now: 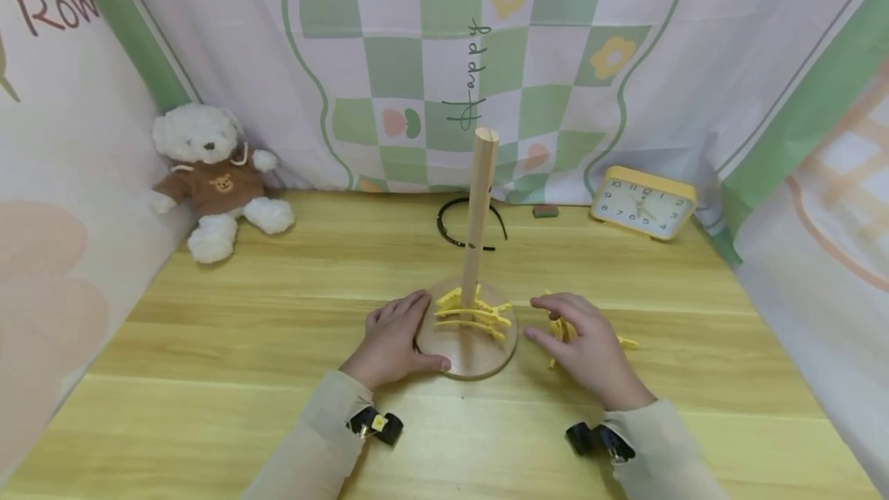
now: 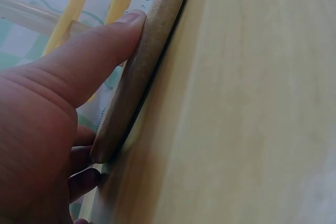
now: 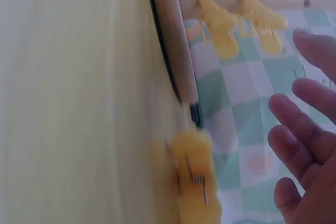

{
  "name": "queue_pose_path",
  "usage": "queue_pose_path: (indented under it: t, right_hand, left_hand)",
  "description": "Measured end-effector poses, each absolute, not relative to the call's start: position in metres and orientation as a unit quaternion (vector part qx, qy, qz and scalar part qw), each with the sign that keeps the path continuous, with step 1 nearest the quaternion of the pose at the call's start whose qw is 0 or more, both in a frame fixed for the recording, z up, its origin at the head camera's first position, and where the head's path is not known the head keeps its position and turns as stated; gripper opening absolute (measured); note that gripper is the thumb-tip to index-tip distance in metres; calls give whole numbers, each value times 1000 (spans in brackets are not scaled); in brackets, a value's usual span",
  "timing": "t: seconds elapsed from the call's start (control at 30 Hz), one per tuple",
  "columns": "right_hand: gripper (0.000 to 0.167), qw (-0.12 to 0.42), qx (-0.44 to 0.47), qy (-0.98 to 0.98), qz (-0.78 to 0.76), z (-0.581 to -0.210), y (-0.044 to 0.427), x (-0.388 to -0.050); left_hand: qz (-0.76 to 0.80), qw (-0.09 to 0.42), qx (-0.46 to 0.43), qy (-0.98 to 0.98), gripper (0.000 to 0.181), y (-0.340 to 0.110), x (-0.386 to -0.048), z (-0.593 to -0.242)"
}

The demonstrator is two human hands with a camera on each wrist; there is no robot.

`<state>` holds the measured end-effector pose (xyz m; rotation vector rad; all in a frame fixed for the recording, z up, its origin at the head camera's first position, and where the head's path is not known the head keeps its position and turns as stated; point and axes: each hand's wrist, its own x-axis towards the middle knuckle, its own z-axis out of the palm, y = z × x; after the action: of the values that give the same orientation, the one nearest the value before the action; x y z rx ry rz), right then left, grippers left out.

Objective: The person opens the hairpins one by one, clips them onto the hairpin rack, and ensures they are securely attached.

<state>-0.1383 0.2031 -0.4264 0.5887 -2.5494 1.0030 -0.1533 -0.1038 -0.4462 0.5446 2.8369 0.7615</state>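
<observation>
A wooden stand has a round base (image 1: 465,361) and an upright pole (image 1: 479,207). Several yellow clips (image 1: 474,315) sit around the pole's foot, above the base. My left hand (image 1: 396,342) grips the base's left edge; in the left wrist view its thumb (image 2: 94,51) presses the rim (image 2: 142,72). To the right of the base, my right hand (image 1: 590,346) hovers with relaxed fingers and holds nothing. Below and beside it lie more yellow clips (image 1: 628,343), partly hidden by the hand. The right wrist view shows one such clip (image 3: 197,182) under the spread fingers (image 3: 296,116).
Behind the pole lies a black headband (image 1: 444,231), with a small dark block (image 1: 545,211) to its right. A yellow clock (image 1: 642,203) stands at the back right. At the back left a white plush bear (image 1: 222,184) sits against the curtain.
</observation>
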Motion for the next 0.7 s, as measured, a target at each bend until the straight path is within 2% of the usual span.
queue_pose_path:
  t: [0.4,0.53,0.7]
  right_hand:
    - [41,155,136,-919,335,-433,247,-121]
    - [46,148,123,-926,326,-435,262,-118]
    - [56,109,97,-936,319,-437,282,-114]
  left_hand:
    - [259,72,181,946,116,-106,-152,-444]
    - [262,74,178,946,116,-106,-152,-442]
    - [268,74,182,943,115,-104,-151,-442]
